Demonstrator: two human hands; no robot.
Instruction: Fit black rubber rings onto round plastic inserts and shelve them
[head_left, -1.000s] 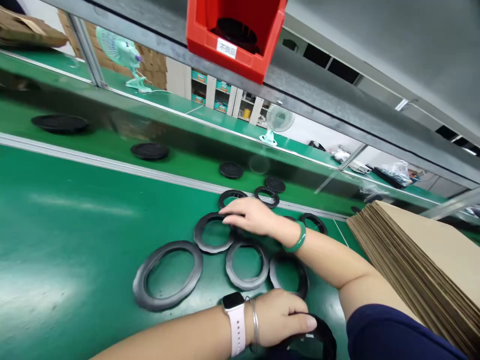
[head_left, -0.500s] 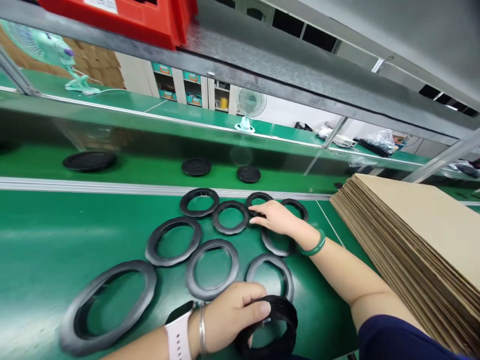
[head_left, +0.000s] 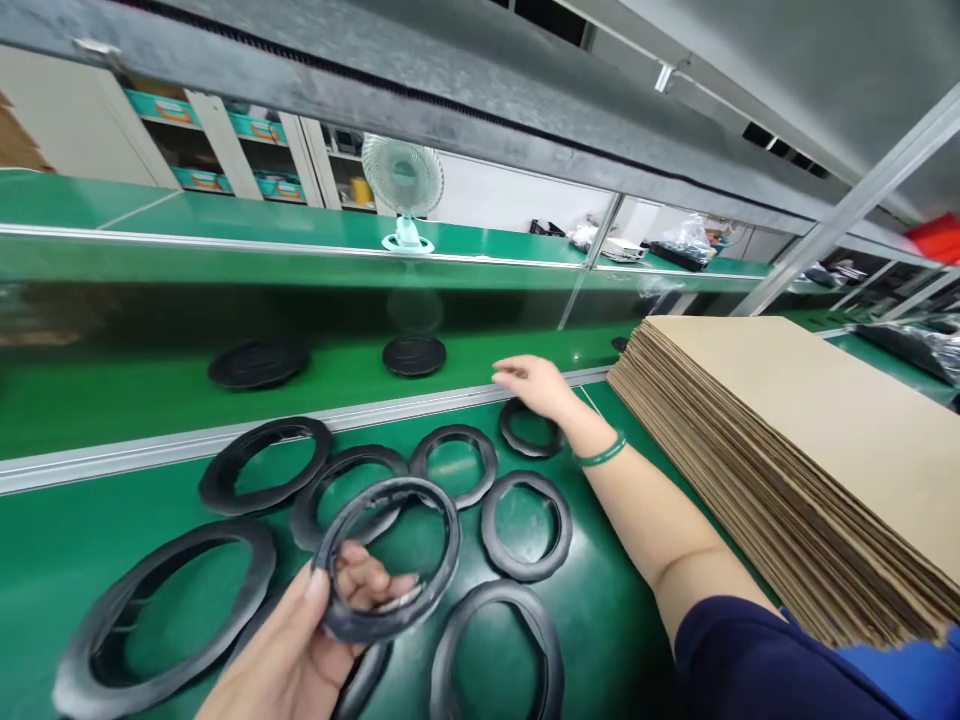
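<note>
Ok so the left hand (head_left: 277, 640) is gripping a black rubber ring (head_left: 450, 550) and holding it up off the belt, at around 7 o'clock in the view. The thumb is sitting on the near side and the fingers (head_left: 375, 585) are showing through the hole, so it's pinching the rim, and the ring is tilting instead of lying flat.

The right hand (head_left: 536, 385) is hanging open just right of centre, fingers loose and gripping nothing. It's reaching over the aluminium rail (head_left: 225, 445), with a small ring (head_left: 531, 450) lying right below it at 6 o'clock. There's a green bangle (head_left: 601, 450) sitting on that wrist, and a navy sleeve (head_left: 750, 665) is showing at 5 o'clock.

More black rubber rings (head_left: 525, 480) are lying flat all over the green belt (head_left: 622, 640), from 6 to 8 o'clock, some overlapping. The biggest one (head_left: 255, 550) is sitting out at 8 o'clock.

A tall stack of corrugated cardboard sheets (head_left: 780, 450) is taking up the 3 o'clock side, just beside the right forearm. Past the rail, black discs (head_left: 414, 355) are sitting on a second green belt (head_left: 480, 340) around 9 to 11 o'clock, and a small white fan (head_left: 403, 178) is standing at 11 o'clock.
</note>
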